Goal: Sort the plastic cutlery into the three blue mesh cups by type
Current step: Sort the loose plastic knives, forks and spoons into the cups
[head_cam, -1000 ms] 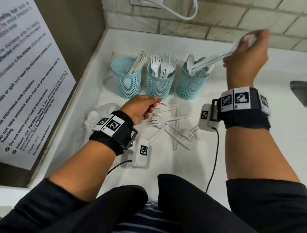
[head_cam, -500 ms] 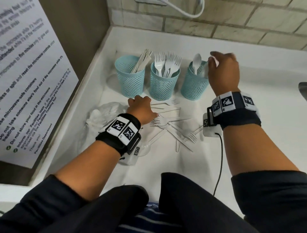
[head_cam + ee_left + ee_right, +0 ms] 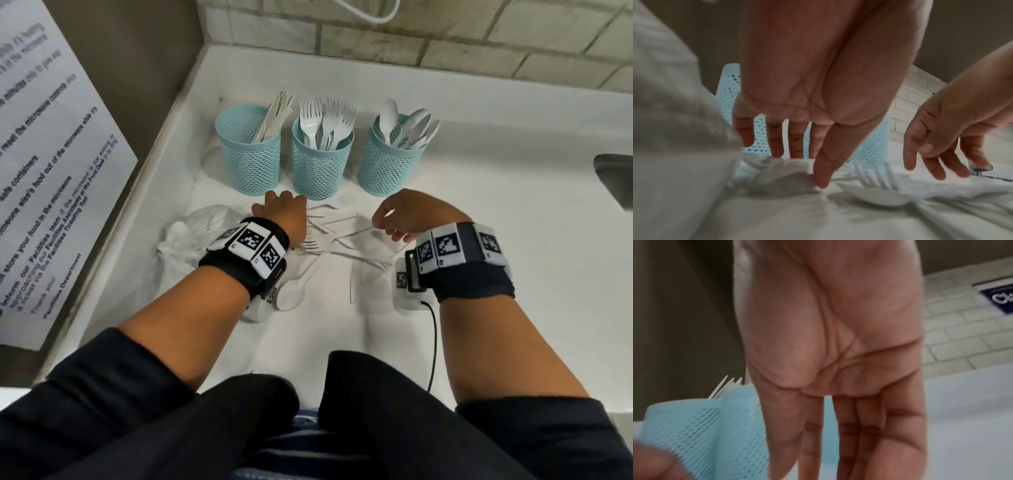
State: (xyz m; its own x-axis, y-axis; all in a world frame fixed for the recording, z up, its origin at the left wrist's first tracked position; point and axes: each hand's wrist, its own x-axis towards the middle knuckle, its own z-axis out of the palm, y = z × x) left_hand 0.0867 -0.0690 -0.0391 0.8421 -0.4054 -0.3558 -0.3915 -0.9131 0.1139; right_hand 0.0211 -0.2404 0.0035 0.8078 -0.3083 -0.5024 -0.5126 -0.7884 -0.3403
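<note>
Because the three mesh cups (image 3: 318, 164) already stood sorted at the back, I kept both hands low over the loose cutlery (image 3: 337, 240) lying before them: left hand (image 3: 286, 219) fingers spread, empty; right hand (image 3: 414, 216) fingers relaxed, holding nothing.

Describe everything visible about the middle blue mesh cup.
The middle blue mesh cup is light blue, plastic-looking openwork mesh with a solid rim, tapering slightly toward its base. It stands upright on the white counter, between two matching cups, apparently not touching either. White plastic forks fill it, tines up. The left hand is just in front.
</note>
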